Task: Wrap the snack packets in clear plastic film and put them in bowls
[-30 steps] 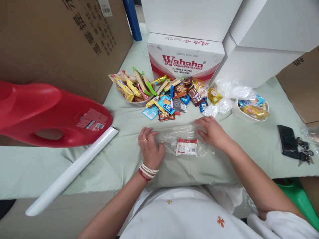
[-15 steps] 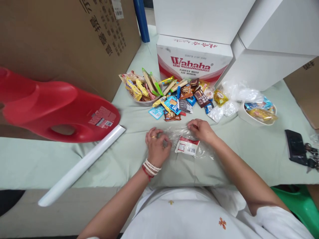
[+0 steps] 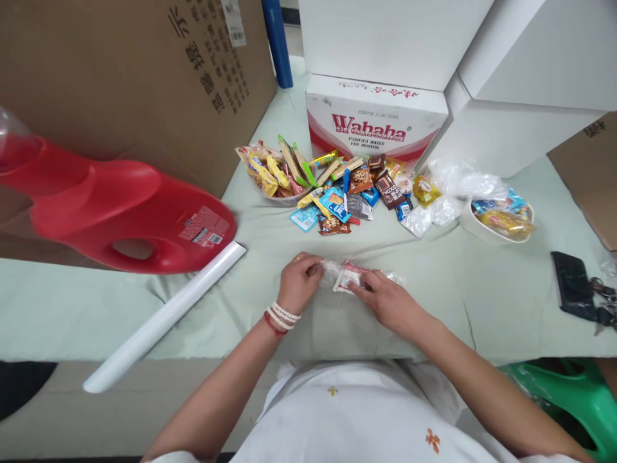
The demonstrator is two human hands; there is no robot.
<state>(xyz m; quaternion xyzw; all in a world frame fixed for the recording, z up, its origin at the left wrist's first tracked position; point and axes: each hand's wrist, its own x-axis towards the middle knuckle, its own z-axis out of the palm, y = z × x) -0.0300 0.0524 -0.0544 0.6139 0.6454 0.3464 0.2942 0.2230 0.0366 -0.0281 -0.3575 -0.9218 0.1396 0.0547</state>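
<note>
On the cloth in front of me lies a red-and-white snack packet [image 3: 343,279] with clear thin plastic bag [image 3: 330,272] around it. My left hand [image 3: 299,281] pinches the gathered left end of that plastic between thumb and fingers. Thumb and bent fingers of my right hand [image 3: 388,301] grip the packet's right part and cover some of it. A bit of the clear plastic pokes out beyond the right fingers. Farther back sits a loose pile of wrapped snacks [image 3: 359,186], apart from both hands.
A clear bowl of snacks [image 3: 274,177] stands back left, a white bowl [image 3: 499,231] back right beside crumpled plastic bags [image 3: 446,193]. Left are a red jug-shaped container [image 3: 139,212] and a white roll [image 3: 166,315]. Boxes [image 3: 376,125] line the back; a phone [image 3: 573,283] lies right.
My right hand has come down from the bag's far edge onto the packet. The spread plastic is now gathered around the packet, and my left hand has closed on its left end.
</note>
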